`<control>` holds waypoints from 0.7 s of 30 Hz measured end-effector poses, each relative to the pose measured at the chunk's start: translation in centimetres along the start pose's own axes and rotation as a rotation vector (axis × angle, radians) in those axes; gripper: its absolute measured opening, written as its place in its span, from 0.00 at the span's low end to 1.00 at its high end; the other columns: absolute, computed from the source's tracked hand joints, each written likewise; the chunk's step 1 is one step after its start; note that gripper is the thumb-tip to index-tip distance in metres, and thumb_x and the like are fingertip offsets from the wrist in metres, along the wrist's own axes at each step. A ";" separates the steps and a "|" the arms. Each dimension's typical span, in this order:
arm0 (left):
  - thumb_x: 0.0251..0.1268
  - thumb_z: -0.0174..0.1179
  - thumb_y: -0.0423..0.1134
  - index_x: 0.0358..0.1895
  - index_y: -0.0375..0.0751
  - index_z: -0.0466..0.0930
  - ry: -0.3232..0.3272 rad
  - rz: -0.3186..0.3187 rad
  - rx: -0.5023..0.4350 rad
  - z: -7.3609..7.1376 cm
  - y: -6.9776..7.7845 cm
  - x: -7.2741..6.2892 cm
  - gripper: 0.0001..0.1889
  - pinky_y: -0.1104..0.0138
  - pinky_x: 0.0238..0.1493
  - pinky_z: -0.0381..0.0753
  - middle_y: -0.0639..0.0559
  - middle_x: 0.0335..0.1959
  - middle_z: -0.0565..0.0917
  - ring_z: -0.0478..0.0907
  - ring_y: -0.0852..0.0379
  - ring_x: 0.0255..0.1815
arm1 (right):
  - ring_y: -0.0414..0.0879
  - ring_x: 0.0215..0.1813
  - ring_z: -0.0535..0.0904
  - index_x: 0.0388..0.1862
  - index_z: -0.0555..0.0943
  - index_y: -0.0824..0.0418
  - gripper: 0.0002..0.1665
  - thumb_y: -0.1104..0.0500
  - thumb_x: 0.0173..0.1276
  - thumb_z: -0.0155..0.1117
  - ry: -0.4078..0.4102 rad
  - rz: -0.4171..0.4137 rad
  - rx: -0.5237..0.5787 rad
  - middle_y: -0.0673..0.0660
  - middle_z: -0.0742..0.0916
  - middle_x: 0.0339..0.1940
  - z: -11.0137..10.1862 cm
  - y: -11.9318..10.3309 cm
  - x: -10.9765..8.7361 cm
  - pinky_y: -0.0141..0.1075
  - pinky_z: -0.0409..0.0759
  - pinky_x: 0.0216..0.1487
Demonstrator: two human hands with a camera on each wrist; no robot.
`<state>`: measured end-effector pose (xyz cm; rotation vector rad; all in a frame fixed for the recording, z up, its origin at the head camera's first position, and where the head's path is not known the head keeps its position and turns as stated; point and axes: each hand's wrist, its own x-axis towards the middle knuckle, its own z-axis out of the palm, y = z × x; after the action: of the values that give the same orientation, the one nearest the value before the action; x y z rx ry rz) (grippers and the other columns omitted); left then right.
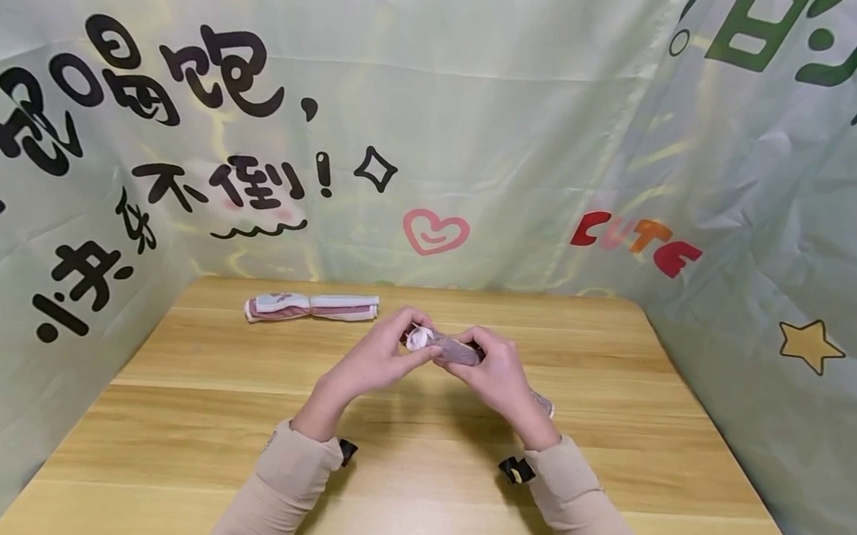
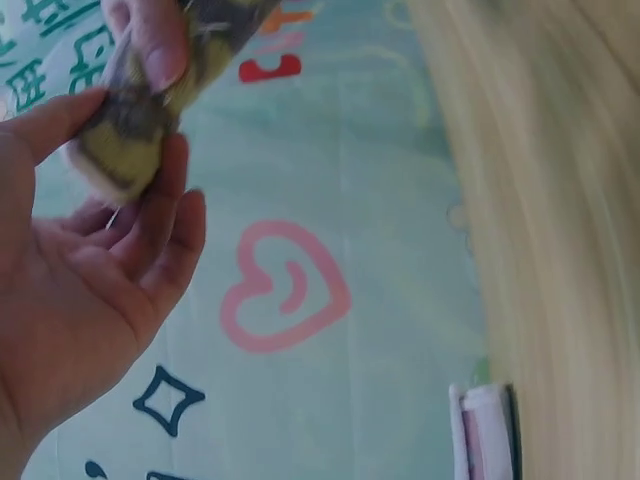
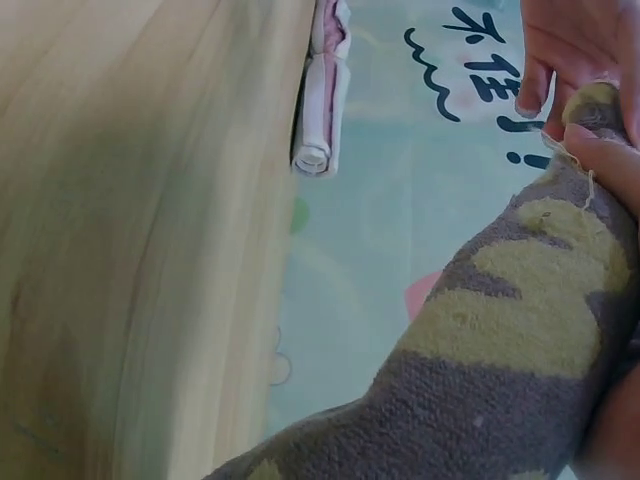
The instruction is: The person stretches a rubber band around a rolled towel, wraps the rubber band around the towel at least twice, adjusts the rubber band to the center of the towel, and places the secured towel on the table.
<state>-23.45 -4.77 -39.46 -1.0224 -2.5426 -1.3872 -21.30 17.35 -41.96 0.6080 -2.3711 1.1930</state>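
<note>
Both hands hold a rolled towel [image 1: 457, 351] up above the table. It is grey-brown with yellowish patches, plain in the right wrist view, where the towel [image 3: 510, 320] runs toward the camera. My left hand [image 1: 374, 357] pinches one end of it between thumb and fingers. Close beside it, my right hand [image 1: 496, 374] grips the roll with thumb and curled fingers. A thin pale string [image 3: 585, 170] crosses the towel near the fingers, with loose ends showing. The towel's other end pokes out beyond the right wrist in the head view.
A second rolled towel [image 1: 344, 308], white and pink with a tie around its middle, lies at the table's back left. The wooden table [image 1: 606, 467] is enclosed by printed cloth [image 1: 520, 144] at the back and sides.
</note>
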 end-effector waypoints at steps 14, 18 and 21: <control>0.84 0.51 0.43 0.53 0.41 0.75 -0.072 0.038 -0.207 -1.0 -1.7 0.1 0.10 0.61 0.42 0.77 0.49 0.42 0.79 0.74 0.54 0.38 | 0.42 0.35 0.82 0.47 0.85 0.56 0.16 0.56 0.64 0.80 -0.118 -0.056 0.083 0.50 0.88 0.40 -0.2 -0.2 -0.2 0.36 0.82 0.34; 0.84 0.52 0.42 0.50 0.39 0.76 -0.035 0.074 -0.339 -1.2 -1.8 0.0 0.09 0.65 0.35 0.72 0.48 0.35 0.75 0.68 0.53 0.30 | 0.44 0.43 0.84 0.56 0.85 0.57 0.12 0.59 0.77 0.66 -0.206 -0.067 0.151 0.52 0.88 0.46 -1.3 -1.1 0.0 0.41 0.85 0.44; 0.84 0.52 0.44 0.50 0.39 0.78 -0.035 0.085 -0.360 -1.5 -1.7 0.0 0.12 0.66 0.32 0.69 0.49 0.33 0.74 0.66 0.48 0.27 | 0.45 0.46 0.85 0.58 0.85 0.59 0.13 0.63 0.79 0.62 -0.184 -0.112 0.162 0.53 0.89 0.48 -1.9 -1.7 0.2 0.43 0.86 0.47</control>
<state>-24.80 -6.56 -39.85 -1.1961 -2.2886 -1.8597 -20.20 17.98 -39.69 0.9271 -2.3661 1.3396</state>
